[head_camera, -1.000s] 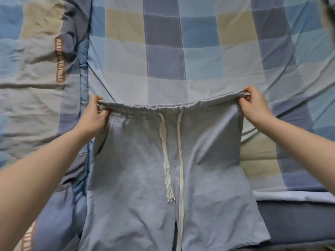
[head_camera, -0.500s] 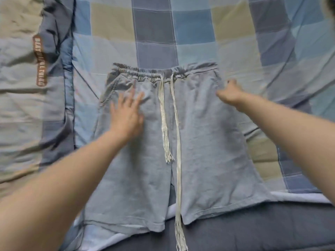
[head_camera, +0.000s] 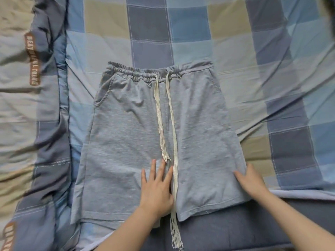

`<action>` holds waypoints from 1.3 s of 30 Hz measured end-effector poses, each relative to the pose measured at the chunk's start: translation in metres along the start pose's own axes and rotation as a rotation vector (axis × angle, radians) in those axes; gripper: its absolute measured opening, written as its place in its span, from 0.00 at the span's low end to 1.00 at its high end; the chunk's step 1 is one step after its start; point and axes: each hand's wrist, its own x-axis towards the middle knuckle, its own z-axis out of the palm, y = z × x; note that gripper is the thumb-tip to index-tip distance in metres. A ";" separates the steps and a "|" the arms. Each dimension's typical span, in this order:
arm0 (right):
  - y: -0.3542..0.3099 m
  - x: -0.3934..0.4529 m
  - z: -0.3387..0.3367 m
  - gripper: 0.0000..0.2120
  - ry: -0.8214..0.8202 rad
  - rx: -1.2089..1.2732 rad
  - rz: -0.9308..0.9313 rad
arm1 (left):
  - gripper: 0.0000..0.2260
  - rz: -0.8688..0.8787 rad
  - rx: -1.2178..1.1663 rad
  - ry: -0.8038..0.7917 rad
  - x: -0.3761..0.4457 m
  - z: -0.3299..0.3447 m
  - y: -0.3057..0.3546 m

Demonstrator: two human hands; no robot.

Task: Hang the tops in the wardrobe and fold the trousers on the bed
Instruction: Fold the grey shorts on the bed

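Grey shorts (head_camera: 126, 142) flat on checked bed (head_camera: 235, 51), frame centre; left hand (head_camera: 156, 189) and right hand (head_camera: 251, 180) press lower legs, fingers straight, gripping nothing; brown label (head_camera: 32, 59), upper left, blurred.

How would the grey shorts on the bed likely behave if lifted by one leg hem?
The grey shorts would probably flop and sag, since the fabric already wrinkles lying flat. The long drawstring would likely dangle and swing. They look light: flat hands alone seem to smooth them.
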 end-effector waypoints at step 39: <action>-0.347 0.060 -0.022 0.11 0.256 0.707 -0.120 | 0.04 -0.101 -1.170 0.046 -0.071 -0.041 -0.099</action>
